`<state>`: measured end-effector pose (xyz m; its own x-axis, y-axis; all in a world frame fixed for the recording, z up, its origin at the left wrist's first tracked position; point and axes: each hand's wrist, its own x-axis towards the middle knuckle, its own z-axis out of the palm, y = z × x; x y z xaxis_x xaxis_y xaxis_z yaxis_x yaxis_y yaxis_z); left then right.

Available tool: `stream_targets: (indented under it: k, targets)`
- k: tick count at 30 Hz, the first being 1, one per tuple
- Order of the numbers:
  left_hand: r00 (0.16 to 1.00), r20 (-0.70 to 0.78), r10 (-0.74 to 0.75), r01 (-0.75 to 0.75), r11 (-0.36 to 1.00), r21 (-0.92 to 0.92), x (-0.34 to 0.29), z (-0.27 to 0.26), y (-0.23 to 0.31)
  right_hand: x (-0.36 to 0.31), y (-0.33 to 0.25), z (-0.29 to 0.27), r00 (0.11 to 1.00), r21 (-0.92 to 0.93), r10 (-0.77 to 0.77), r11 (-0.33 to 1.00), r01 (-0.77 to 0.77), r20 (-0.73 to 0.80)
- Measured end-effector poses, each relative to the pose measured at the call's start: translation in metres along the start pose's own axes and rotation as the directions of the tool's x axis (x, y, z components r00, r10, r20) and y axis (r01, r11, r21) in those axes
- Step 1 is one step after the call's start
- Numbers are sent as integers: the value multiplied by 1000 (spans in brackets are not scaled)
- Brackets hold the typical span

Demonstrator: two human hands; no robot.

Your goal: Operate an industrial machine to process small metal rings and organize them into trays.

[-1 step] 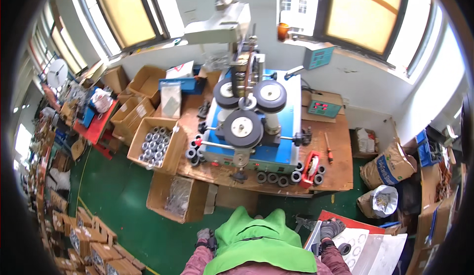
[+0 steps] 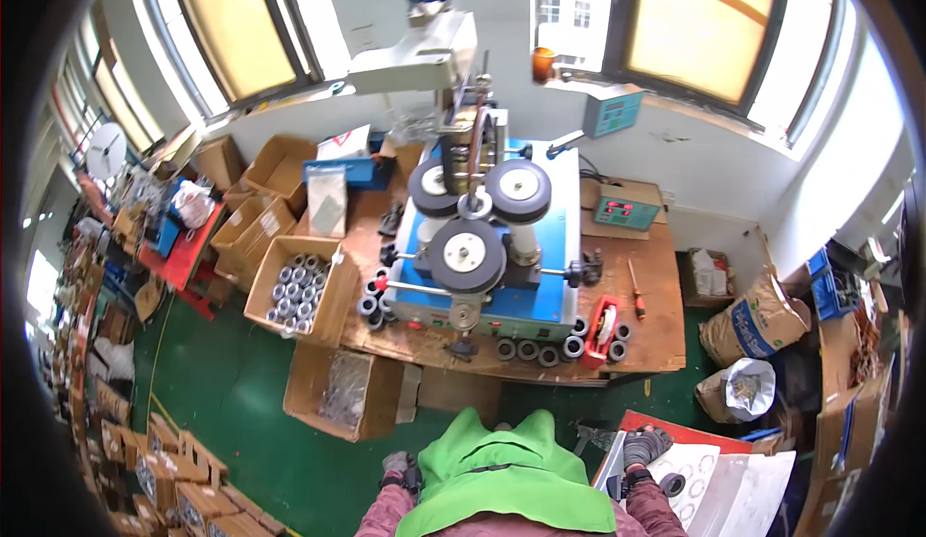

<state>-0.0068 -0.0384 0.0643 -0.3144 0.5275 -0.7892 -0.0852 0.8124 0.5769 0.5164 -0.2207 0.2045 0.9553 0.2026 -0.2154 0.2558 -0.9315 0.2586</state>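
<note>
My right hand (image 2: 648, 446), in a grey glove, rests at the edge of a red-topped surface (image 2: 715, 432), its fingers laid loosely over it. Beside it lie a white sheet with ring outlines (image 2: 696, 467) and a dark ring-shaped part (image 2: 672, 485). Low at my side hangs my left hand (image 2: 400, 466), also gloved, next to the green apron (image 2: 511, 465); its fingers are too unclear to read. In front of me on the workbench stands a blue machine (image 2: 555, 291) with three dark wheels, one of them the front wheel (image 2: 467, 256). A small ring (image 2: 475, 206) sits among them.
An open carton of metal rings (image 2: 301, 291) stands at the bench's left, above a carton of clear plastic (image 2: 343, 390). Several dark rings (image 2: 527, 350), a red tape dispenser (image 2: 602, 332) and a screwdriver (image 2: 638, 291) lie on the bench. Sacks (image 2: 755, 320) stand to the right.
The whole view has shifted slightly, so the bench and machine appear a little further left. Both hands stay in nearly the same places.
</note>
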Motion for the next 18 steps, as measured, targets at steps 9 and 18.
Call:
stream_targets:
  k: [9, 18]
  targets:
    - [998, 17, -56, 54, 994, 95, 41, 20, 19, -3, 11, 1, 999, 41, -34, 999, 35, -38]
    - [998, 65, -20, 4, 973, 231, 40, 22, 8, 2, 9, 5, 997, 30, 21, 999, -19, -77]
